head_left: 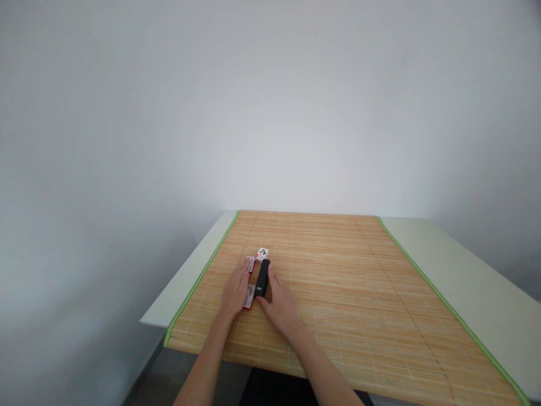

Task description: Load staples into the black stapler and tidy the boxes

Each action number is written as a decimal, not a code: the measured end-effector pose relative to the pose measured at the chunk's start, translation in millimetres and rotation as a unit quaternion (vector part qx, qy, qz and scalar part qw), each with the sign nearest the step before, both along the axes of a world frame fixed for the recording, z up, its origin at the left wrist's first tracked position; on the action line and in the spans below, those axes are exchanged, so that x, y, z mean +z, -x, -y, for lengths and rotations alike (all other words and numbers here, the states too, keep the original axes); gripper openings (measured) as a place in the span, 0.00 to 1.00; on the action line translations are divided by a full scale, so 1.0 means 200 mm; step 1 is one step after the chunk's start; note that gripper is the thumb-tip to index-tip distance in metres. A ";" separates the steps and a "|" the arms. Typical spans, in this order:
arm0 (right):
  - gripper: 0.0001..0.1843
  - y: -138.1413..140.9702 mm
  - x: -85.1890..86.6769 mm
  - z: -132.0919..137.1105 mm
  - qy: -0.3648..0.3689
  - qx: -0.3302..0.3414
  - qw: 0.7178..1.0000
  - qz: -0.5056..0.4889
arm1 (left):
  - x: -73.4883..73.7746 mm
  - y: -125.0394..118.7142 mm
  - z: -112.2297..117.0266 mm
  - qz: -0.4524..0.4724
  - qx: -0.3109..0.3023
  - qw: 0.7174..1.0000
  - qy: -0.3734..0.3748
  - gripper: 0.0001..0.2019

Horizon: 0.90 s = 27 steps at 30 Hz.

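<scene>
A black stapler lies lengthwise on the bamboo mat, pointing away from me. My right hand is on its right side, thumb at the near end and fingers along the far part, holding it. To its left, my left hand lies with fingers stretched forward, touching small red-and-white boxes. One such box shows by the fingertips; another box lies beside the palm, partly covered by the hand. Just beyond the stapler's far end sits a white box with a dark picture and red marks.
The bamboo mat has green edging and covers the middle of a white table. It hangs slightly over the table's front edge, near my forearms. A plain pale wall stands behind the table, with another wall on the left.
</scene>
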State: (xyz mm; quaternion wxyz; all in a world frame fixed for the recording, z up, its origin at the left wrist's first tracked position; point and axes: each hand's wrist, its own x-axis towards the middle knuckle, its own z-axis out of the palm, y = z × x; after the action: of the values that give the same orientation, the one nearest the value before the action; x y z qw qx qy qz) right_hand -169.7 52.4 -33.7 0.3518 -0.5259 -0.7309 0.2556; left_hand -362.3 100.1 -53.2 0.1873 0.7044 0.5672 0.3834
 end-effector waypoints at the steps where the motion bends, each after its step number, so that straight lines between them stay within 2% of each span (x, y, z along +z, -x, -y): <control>1: 0.53 0.00 0.00 0.00 0.003 0.001 1.000 0.004 | 0.00 0.00 0.00 0.003 0.000 1.000 -0.002 0.26; 9: 0.53 -0.01 0.01 -0.01 0.015 -0.002 1.000 -0.001 | 0.01 -0.01 0.01 0.063 0.019 0.998 -0.002 0.25; 13: 0.52 -0.05 0.01 0.00 0.002 0.016 1.000 -0.015 | 0.05 -0.01 0.03 0.094 0.057 0.994 -0.010 0.25; 16: 0.49 -0.14 -0.01 0.02 -0.014 0.011 1.000 -0.021 | 0.12 -0.05 0.12 0.081 0.101 0.990 -0.050 0.24; 19: 0.46 -0.31 -0.03 0.06 -0.032 -0.011 0.999 -0.020 | 0.21 -0.19 0.28 0.041 0.123 0.984 -0.121 0.22; 21: 0.43 -0.46 -0.05 0.09 -0.045 -0.028 0.999 -0.004 | 0.24 -0.34 0.37 0.009 0.048 0.991 -0.128 0.20; 24: 0.40 -0.67 -0.05 0.14 -0.049 -0.023 0.997 0.055 | 0.24 -0.58 0.42 -0.053 -0.129 0.988 -0.067 0.20; 25: 0.39 -0.73 -0.05 0.16 -0.044 -0.015 0.996 0.079 | 0.22 -0.64 0.41 -0.071 -0.157 0.984 -0.052 0.20; 27: 0.37 -0.81 -0.05 0.19 -0.031 -0.002 0.992 0.124 | 0.18 -0.73 0.37 -0.110 -0.172 0.978 -0.044 0.21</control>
State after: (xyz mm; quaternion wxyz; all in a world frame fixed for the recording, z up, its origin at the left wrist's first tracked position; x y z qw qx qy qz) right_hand -8.0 14.1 -42.9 0.2755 -0.5442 -0.7751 0.1651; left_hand -215.3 26.9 -16.6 0.1561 0.8369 0.4372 0.2901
